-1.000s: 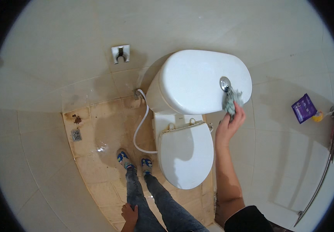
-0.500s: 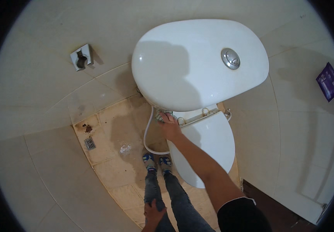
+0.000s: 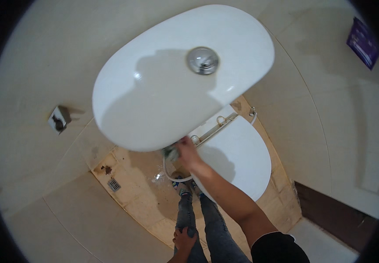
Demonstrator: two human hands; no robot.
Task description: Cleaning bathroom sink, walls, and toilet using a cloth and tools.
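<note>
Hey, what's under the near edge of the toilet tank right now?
Below that edge of the toilet tank are the right hand with a cloth, a white hose and the toilet lid. The tank covers whatever lies farther back underneath.

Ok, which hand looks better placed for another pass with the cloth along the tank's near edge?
Likely the right hand: it holds the cloth at the tank's near edge, while the left hand rests on a leg.

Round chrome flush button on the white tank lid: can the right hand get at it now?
Likely yes: nothing covers the button, though the right hand, holding a grey-green cloth, must clear the near edge of the lid.
</note>
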